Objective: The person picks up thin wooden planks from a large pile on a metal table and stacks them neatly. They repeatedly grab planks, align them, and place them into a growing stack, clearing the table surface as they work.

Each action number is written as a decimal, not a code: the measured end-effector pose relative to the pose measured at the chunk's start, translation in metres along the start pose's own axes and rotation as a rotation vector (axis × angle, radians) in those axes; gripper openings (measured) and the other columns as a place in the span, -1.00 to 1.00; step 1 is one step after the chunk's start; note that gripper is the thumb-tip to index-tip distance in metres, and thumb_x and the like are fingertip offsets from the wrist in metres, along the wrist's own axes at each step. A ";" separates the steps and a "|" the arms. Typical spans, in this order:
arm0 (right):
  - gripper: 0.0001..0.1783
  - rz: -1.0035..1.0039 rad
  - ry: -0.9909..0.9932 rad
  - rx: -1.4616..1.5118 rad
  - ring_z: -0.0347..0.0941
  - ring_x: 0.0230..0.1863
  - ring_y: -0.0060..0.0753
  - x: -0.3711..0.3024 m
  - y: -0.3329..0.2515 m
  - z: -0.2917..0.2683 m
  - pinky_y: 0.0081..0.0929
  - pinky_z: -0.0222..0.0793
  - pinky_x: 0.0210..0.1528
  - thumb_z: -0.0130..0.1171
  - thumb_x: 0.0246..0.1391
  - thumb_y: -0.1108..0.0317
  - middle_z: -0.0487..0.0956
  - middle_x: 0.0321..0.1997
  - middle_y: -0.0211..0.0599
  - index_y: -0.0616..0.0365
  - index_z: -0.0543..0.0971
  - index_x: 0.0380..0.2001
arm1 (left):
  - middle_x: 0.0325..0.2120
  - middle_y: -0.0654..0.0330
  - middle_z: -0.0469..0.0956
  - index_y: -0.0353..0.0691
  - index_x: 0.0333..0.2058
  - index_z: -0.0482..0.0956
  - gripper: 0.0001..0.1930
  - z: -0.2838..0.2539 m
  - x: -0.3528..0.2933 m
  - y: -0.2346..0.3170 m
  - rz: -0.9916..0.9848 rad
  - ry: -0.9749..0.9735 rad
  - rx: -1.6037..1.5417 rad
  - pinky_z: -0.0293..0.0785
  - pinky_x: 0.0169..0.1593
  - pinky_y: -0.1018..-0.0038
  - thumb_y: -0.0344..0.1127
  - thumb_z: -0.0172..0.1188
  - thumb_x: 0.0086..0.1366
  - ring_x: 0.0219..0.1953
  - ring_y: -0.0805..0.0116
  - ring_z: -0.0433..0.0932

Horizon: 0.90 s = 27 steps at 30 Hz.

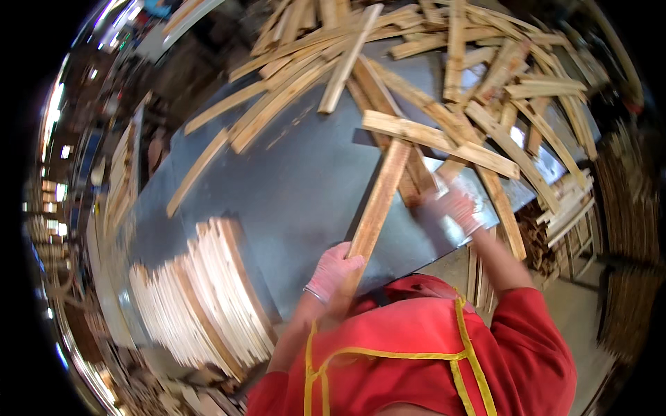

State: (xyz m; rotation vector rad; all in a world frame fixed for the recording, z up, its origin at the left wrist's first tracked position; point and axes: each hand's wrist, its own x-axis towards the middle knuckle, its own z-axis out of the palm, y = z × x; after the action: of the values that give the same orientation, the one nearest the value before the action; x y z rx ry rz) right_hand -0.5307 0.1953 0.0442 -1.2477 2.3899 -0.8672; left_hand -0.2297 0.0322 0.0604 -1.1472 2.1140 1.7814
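Red cloth with yellow trim, your apron (395, 326), lies nearest the camera and hides part of the near edge of the grey table (298, 180). Your left hand (335, 269), in a thin pinkish glove, is closed around the near end of a long board (378, 197). From that grip the board slants up and to the right over the table, its far end meeting the lower edge of a crossing board (440, 143). Its near end runs down beside your apron, where blur makes it hard to follow.

Your right hand (454, 210) is over the table's right part, just beside the near end of a darker board (416, 170). Motion smears its fingers, so you cannot tell whether they are open or closed, or whether they touch that wood.

Beyond both hands, a loose pile of boards (454, 55) overlaps in all directions, hiding many ends; the upper edge of the view cuts some off. To your left stands a stack of pale strips (208, 291), blurred along its top. Any marks on the wood are too smeared or small to read.
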 end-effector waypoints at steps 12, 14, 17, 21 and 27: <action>-0.12 0.168 -0.195 -0.487 0.57 0.15 0.07 0.032 0.139 -0.019 -0.14 0.52 0.17 0.42 0.09 0.19 0.59 0.23 0.01 0.10 0.35 0.46 | 0.15 0.19 0.44 -0.11 0.19 0.52 -0.36 -0.080 -0.178 -0.209 -0.216 1.036 0.935 0.26 0.36 0.02 -0.05 0.43 0.15 0.31 0.06 0.36; -0.12 0.111 -0.170 -0.293 0.60 0.07 0.04 0.016 0.132 0.014 -0.15 0.56 0.11 0.45 0.08 0.21 0.57 0.21 -0.01 0.09 0.35 0.45 | 0.16 0.17 0.43 -0.10 0.24 0.48 -0.33 -0.088 -0.209 -0.228 -0.342 1.068 0.879 0.27 0.35 0.00 -0.06 0.40 0.17 0.31 0.04 0.35; -0.32 0.364 -0.235 0.459 0.55 -0.06 -0.43 -0.015 0.014 0.067 -0.43 0.51 -0.07 0.32 0.27 0.22 0.63 0.08 -0.27 0.14 0.42 0.40 | 0.19 0.16 0.43 -0.11 0.27 0.48 -0.32 -0.068 -0.265 -0.253 -0.277 1.143 0.709 0.25 0.37 -0.02 -0.06 0.38 0.19 0.32 0.05 0.35; -0.31 0.310 -0.361 0.720 0.40 -0.23 -0.60 -0.067 -0.126 0.159 -0.54 0.42 -0.17 0.28 0.27 0.20 0.59 -0.13 -0.43 0.22 0.42 0.40 | -0.10 0.07 0.60 -0.14 0.14 0.61 -0.44 -0.039 -0.327 -0.345 -0.406 1.663 0.484 0.50 0.16 0.07 0.02 0.40 0.23 0.01 0.02 0.57; -0.42 0.231 -0.713 0.726 0.45 -0.28 -0.57 -0.098 -0.301 0.307 -0.50 0.44 -0.20 0.25 0.32 0.19 0.57 -0.24 -0.44 0.20 0.48 0.32 | -0.32 0.19 0.70 -0.10 0.16 0.64 -0.40 -0.058 -0.335 -0.414 -0.385 1.185 -1.567 0.54 -0.03 0.27 0.21 0.36 0.35 -0.26 0.14 0.63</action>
State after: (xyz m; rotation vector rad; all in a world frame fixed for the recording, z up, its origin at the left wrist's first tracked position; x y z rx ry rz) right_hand -0.1242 0.0305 -0.0003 -0.7754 1.4212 -0.8947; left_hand 0.2831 0.1302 -0.0589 -3.0929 -0.1686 2.7056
